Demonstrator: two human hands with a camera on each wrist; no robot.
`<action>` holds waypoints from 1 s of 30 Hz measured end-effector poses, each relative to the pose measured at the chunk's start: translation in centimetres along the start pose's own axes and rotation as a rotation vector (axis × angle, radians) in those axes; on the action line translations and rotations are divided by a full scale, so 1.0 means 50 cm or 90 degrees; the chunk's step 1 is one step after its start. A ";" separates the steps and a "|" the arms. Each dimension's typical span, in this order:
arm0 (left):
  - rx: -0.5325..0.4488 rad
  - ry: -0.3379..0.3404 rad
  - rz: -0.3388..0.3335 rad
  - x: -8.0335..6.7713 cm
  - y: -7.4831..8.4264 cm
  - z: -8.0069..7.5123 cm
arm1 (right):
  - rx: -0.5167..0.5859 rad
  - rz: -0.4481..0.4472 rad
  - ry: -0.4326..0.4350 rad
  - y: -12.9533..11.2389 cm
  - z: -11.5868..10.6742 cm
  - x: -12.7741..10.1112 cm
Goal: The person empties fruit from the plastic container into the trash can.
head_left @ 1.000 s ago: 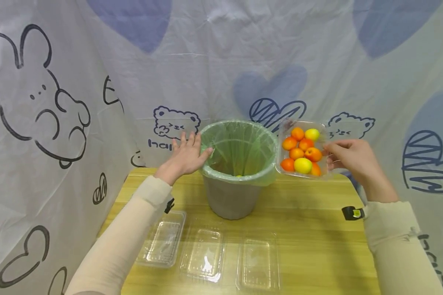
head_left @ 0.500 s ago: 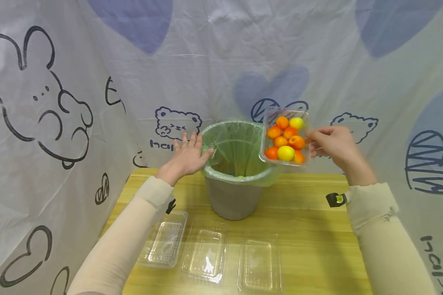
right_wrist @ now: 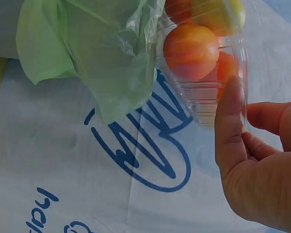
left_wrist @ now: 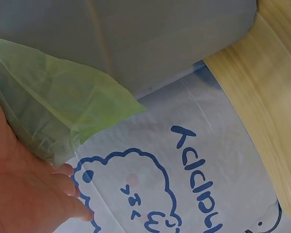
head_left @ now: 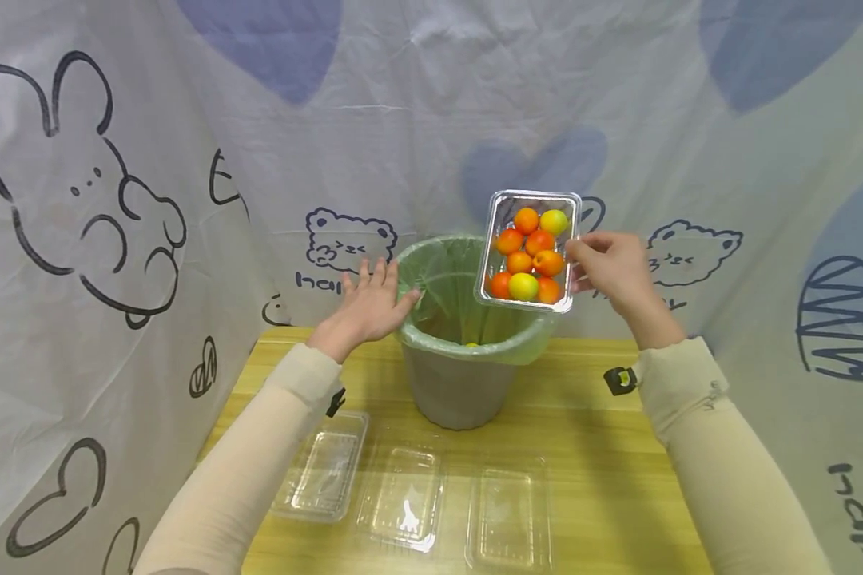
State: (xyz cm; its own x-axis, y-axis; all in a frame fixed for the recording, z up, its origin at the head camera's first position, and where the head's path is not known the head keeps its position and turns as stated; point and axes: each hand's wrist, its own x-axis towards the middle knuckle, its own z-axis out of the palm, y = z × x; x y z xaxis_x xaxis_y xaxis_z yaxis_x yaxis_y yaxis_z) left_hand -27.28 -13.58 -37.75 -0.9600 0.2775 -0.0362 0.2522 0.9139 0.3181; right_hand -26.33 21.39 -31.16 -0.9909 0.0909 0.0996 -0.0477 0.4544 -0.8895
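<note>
Right hand [head_left: 614,267] pinches a clear fruit tray [head_left: 528,250] over the bin [head_left: 467,331]; left hand [head_left: 365,307], fingers straight, presses its rim.

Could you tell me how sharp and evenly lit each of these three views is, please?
Head view: even, soft light, wide-angle bending at the edges, the fruit tray crisp. Left wrist view: the left hand soft at close range, the curtain print sharp. Right wrist view: the right hand and fruit slightly blurred, no harsh glare.
</note>
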 end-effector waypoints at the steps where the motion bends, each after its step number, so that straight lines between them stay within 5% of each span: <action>1: 0.000 0.001 -0.001 0.000 0.000 0.000 | 0.000 -0.003 0.001 -0.002 0.004 0.001; 13: 0.016 -0.003 -0.004 0.001 0.002 0.000 | 0.033 -0.122 0.036 -0.007 0.049 0.010; 20: 0.016 -0.001 -0.004 0.001 -0.001 0.000 | -0.020 -0.188 0.070 -0.011 0.073 0.016; 30: 0.016 0.004 -0.004 0.002 -0.002 0.002 | -0.021 -0.181 0.084 -0.017 0.097 0.024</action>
State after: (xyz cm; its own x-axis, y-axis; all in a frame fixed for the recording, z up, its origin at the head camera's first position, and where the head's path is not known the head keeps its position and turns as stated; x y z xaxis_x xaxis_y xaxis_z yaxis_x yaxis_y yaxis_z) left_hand -27.39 -13.63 -37.90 -0.9622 0.2705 -0.0319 0.2496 0.9227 0.2938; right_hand -28.08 16.84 -32.44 -0.9136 0.0697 0.4007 -0.3136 0.5065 -0.8032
